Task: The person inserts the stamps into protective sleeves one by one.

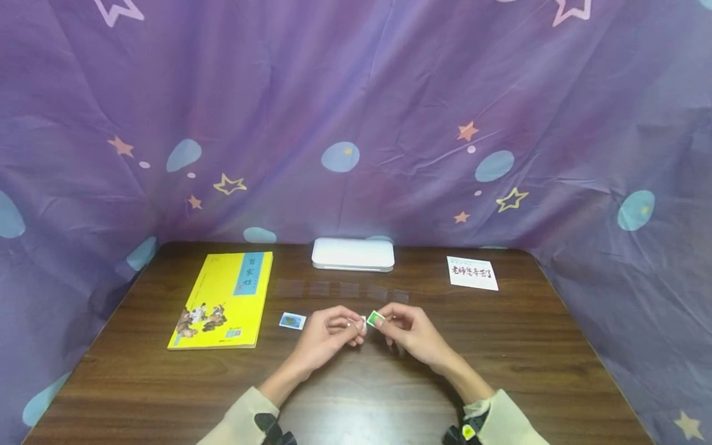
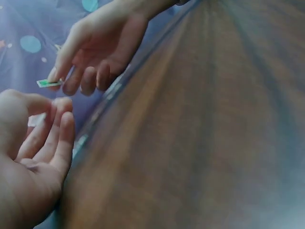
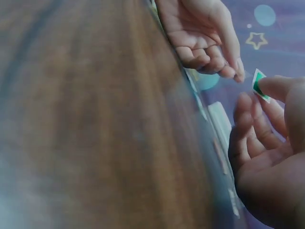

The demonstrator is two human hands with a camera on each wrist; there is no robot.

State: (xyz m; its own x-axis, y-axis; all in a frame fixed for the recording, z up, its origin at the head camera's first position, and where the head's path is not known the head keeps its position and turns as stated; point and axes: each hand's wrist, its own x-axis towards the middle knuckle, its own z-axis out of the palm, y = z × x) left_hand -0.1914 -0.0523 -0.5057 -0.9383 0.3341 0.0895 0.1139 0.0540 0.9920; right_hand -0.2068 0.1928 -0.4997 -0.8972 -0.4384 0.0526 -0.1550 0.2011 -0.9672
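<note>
Above the table, my right hand (image 1: 414,332) pinches a small green stamp (image 1: 375,319) with a white border between thumb and fingers. My left hand (image 1: 328,334) faces it a short way off, thumb against fingertips. It pinches a small whitish piece (image 2: 36,119), mostly hidden by the fingers; its printed face does not show clearly. On the table just left of the left hand lies a blue stamp (image 1: 292,321) with a white edge. Beyond both hands, several small clear squares (image 1: 348,289) lie in a row.
A yellow book (image 1: 225,300) lies at the left of the wooden table (image 1: 528,371). At the back edge stands a white oblong case (image 1: 353,254). A white card (image 1: 472,273) with handwritten characters lies at the back right. Behind the table hangs a purple curtain (image 1: 411,93).
</note>
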